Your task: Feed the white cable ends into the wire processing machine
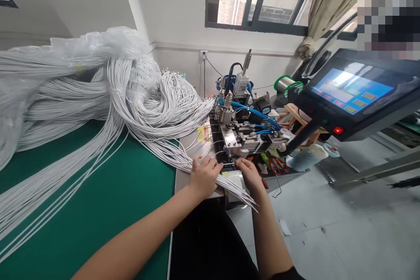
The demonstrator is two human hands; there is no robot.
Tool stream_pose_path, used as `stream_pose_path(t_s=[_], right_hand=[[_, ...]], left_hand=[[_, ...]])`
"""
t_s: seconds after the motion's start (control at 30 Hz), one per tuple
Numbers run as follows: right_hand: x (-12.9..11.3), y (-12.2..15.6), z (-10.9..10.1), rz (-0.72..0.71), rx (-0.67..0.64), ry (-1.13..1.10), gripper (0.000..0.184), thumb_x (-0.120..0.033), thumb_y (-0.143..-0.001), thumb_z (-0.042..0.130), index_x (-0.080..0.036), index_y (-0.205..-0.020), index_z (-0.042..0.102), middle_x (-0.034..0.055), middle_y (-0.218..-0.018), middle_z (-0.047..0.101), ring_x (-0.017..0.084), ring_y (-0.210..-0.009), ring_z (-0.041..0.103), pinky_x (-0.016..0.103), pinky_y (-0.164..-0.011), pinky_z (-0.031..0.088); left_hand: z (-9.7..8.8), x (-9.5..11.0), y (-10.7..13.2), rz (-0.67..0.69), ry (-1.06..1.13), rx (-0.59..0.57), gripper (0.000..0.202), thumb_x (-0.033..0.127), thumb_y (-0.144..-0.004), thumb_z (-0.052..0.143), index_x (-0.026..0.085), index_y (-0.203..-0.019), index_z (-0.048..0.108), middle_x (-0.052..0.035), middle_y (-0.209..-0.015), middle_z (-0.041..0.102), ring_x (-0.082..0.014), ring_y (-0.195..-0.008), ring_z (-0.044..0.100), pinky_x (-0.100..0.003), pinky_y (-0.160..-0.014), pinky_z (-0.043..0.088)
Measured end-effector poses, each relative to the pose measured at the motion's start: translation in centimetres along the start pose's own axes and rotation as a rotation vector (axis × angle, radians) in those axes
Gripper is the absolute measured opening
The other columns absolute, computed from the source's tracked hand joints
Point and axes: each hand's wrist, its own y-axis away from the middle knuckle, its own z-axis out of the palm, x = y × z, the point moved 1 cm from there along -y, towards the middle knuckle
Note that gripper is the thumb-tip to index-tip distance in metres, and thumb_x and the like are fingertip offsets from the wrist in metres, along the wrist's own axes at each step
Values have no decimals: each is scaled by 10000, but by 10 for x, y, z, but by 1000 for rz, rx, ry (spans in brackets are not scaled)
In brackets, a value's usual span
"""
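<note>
My left hand (204, 176) lies closed over a bundle of thin white cables (170, 151) at the front edge of a small metal machine (241, 133) with blue air hoses. It presses the bundle against the grey plate. My right hand (250, 174) pinches the end of one white cable at the machine's front slot. The cable ends (241, 194) fan out between my two hands and stick out past the plate's edge.
A big heap of white cables (82, 83), partly in clear plastic, covers the green mat (98, 210) at the left. A touchscreen panel (356, 92) on an arm stands at the right. Red-handled scissors (278, 165) lie right of the machine. Grey floor lies below at the right.
</note>
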Motion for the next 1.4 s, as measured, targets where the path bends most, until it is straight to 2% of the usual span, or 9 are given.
stream_pose_path(t_s=[0.27, 0.37, 0.5, 0.67, 0.83, 0.97, 1.13, 1.27, 1.4], right_hand=[[-15, 34, -20, -138, 116, 288, 388, -544, -802, 615, -175, -685, 594, -12, -621, 473, 136, -604, 415, 262, -569, 312], [-25, 59, -32, -125, 39, 390, 379, -527, -849, 574, -170, -730, 625, 1, -653, 517, 142, -625, 452, 264, -583, 330], [-38, 91, -40, -127, -32, 504, 325, -484, -864, 586, -175, -784, 646, 9, -697, 566, 141, -631, 466, 261, -576, 336], [-47, 107, -37, -182, -109, 612, 275, -444, -869, 600, -181, -838, 671, 20, -743, 601, 134, -615, 462, 254, -552, 341], [-46, 106, -29, -224, -177, 684, 270, -436, -865, 613, -185, -794, 683, 24, -713, 604, 134, -591, 463, 256, -538, 341], [-45, 96, -31, -311, -8, 625, 276, -441, -867, 604, -181, -789, 660, 40, -730, 612, 159, -632, 512, 267, -575, 381], [-45, 70, -31, -314, 130, 511, 308, -478, -835, 631, -171, -824, 659, 59, -760, 638, 183, -681, 552, 283, -630, 428], [-47, 50, -19, -331, 147, 374, 298, -479, -839, 627, -181, -836, 626, 29, -725, 598, 162, -660, 521, 267, -609, 406], [-46, 34, -5, -376, 159, 271, 313, -492, -844, 613, -189, -767, 583, -2, -666, 520, 129, -589, 438, 250, -547, 350]], left_hand=[[-2, -2, 2, -16, 27, -34, 325, 113, -722, 574, 207, -1014, 679, -66, -1031, 697, -260, -1058, 574, -488, -971, 252], [-2, -3, 3, -39, 16, -49, 392, 134, -728, 568, 199, -1102, 663, -85, -1166, 674, -283, -1154, 539, -517, -1031, 210], [-4, -3, 1, -75, -41, -83, 492, 163, -691, 576, 154, -1180, 632, -139, -1375, 537, -331, -1270, 452, -573, -1084, 125], [-5, -3, 1, -17, -17, -26, 405, 150, -751, 541, 182, -1140, 650, -114, -1305, 597, -302, -1220, 501, -570, -1084, 124], [-2, -5, 2, 61, 19, 34, 360, 90, -725, 539, 202, -1043, 664, -72, -1169, 667, -266, -1070, 589, -552, -1028, 199], [-1, -6, 0, 233, 60, 45, 422, 37, -708, 506, 200, -1072, 644, -51, -1074, 681, -199, -948, 629, -456, -980, 296], [-5, -8, 0, 453, 52, 120, 435, 187, -865, 461, 170, -1293, 536, -98, -1103, 648, -196, -958, 622, -356, -843, 427], [-5, -9, 3, 408, 23, 210, 372, 164, -937, 363, 167, -1244, 573, -81, -905, 651, -165, -780, 618, -293, -672, 459], [-3, -8, 4, 340, 17, 192, 349, 153, -936, 368, 174, -1184, 612, -40, -738, 600, -155, -635, 564, -275, -565, 414]])
